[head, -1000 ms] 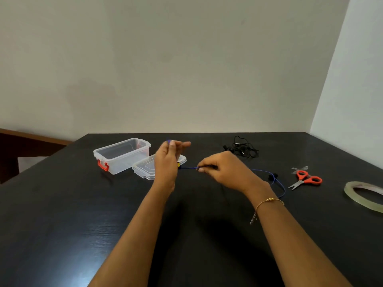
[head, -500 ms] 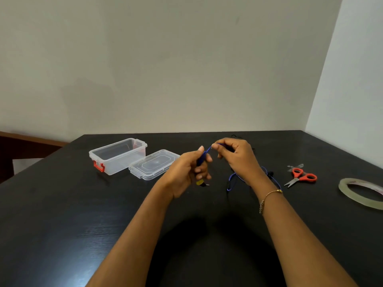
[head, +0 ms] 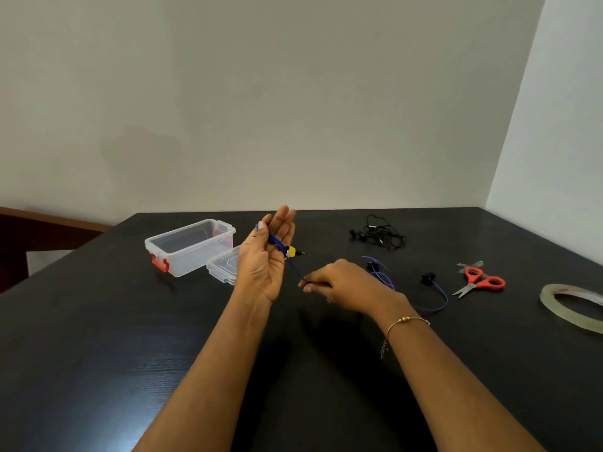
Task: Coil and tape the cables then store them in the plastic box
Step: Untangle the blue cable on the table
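My left hand [head: 266,259] is raised above the table, fingers straight up, with turns of a blue earphone cable [head: 295,267] wound around it and its yellow plug sticking out to the right. My right hand [head: 339,283] pinches the same cable just below and to the right. The rest of the blue cable with its black earbuds trails on the table behind my right hand. A tangled black cable [head: 378,234] lies at the back. The clear plastic box [head: 192,244] with red latches stands open at the left, and its lid [head: 225,267] lies beside it.
Orange-handled scissors [head: 479,282] lie at the right with a small piece of tape by their tips. A roll of clear tape [head: 574,306] lies at the far right. The table [head: 98,353] is black, with walls behind and to the right.
My left hand has risen and opened its fingers upward. My right hand has swung down and to the right, drawing the blue cable around the left hand.
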